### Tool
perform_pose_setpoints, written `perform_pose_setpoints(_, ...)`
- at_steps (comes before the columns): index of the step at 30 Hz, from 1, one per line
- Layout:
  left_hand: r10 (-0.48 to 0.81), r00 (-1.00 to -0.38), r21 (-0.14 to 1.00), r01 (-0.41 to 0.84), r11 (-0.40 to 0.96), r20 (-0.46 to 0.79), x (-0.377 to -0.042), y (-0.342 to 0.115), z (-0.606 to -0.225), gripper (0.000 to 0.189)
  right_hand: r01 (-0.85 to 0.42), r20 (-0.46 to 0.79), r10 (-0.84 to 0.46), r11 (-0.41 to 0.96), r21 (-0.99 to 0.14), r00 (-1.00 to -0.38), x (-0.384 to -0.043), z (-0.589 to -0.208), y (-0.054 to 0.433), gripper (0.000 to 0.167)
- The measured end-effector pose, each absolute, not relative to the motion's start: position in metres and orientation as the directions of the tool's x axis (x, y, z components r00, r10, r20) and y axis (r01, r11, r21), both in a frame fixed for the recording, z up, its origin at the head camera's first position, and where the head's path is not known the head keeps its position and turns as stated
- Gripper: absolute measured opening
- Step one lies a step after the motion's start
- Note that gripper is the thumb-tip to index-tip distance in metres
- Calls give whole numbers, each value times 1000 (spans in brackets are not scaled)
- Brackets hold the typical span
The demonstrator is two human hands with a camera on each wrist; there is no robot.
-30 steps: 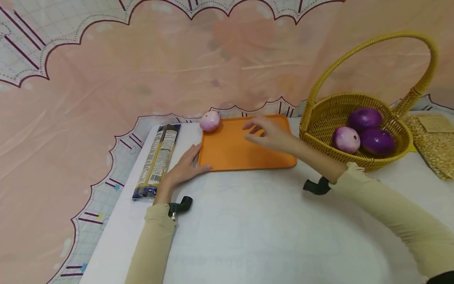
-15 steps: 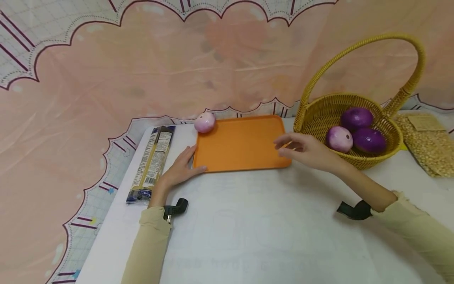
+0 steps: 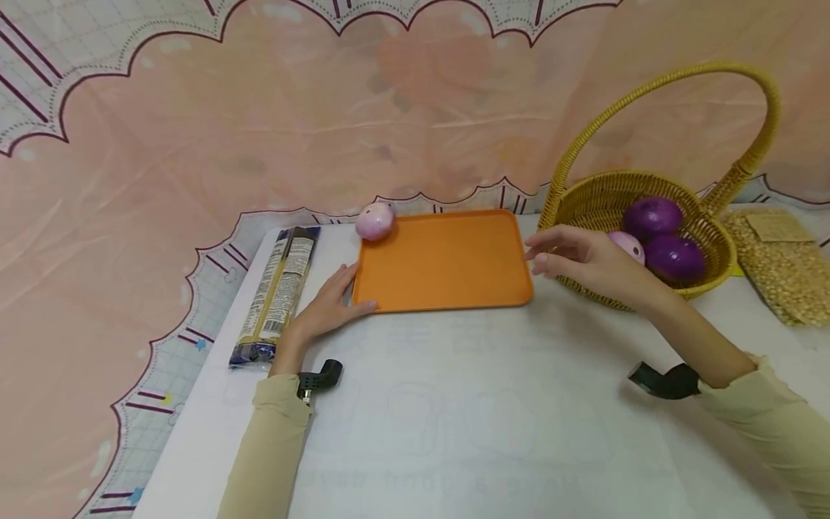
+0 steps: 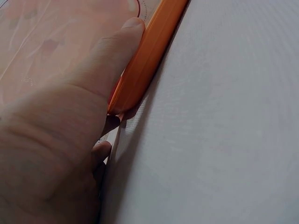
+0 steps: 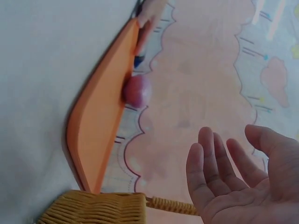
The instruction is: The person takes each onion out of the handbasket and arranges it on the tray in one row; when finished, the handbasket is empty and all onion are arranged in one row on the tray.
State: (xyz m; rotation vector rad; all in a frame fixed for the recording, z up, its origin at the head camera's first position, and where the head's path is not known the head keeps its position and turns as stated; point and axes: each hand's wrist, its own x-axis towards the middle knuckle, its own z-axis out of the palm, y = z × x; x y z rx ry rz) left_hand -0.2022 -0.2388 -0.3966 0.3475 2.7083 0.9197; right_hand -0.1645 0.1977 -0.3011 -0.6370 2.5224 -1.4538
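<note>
My left hand (image 3: 328, 301) rests at the near left corner of an orange tray (image 3: 447, 263), thumb on the near rim and fingers along the left side. In the left wrist view the thumb (image 4: 126, 39) lies against the tray's rim (image 4: 149, 56). A pale purple onion (image 3: 375, 221) sits at the tray's far left corner. My right hand (image 3: 593, 263) hovers just beyond the tray's right edge, in front of the basket, fingers loosely bent and holding nothing. The right wrist view shows its palm and spread fingers (image 5: 210, 163).
A yellow wicker basket (image 3: 648, 180) with a tall handle holds a pale onion (image 3: 627, 245) and two dark purple onions (image 3: 674, 258). A packet of corn kernels (image 3: 778, 267) lies right of it. A long printed packet (image 3: 275, 295) lies left on the white table (image 3: 454, 418).
My right hand has moved from over the tray to the right, past its edge toward the basket. My left hand stays at the tray corner. The view has shifted slightly.
</note>
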Motion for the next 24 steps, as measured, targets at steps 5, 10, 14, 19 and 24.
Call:
perform_pose_setpoints(5, 305, -938, 617, 144, 774, -164, -202, -239, -396, 94, -268, 68, -416, 444, -855, -907, -163, -295, 204, 32)
perform_pose_setpoints(10, 300, -939, 623, 137, 770, -165, -201, -238, -396, 93, -265, 63, -410, 457, -849, -910, -164, -292, 210, 32)
perform_pose_setpoints(14, 305, -938, 625, 141, 768, -162, -202, -239, -397, 93, -262, 65, -396, 470, -843, -916, -167, -290, 218, 32)
perform_pose_setpoints(19, 312, -938, 628, 151, 763, -154, -203, -239, -397, 93, -228, 32, -381, 481, -846, -924, -173, -289, 231, 33)
perform_pose_setpoints(24, 311, -938, 630, 150, 762, -153, -202, -239, -397, 93, -177, -4, -355, 473, -863, -935, -181, -289, 247, 33)
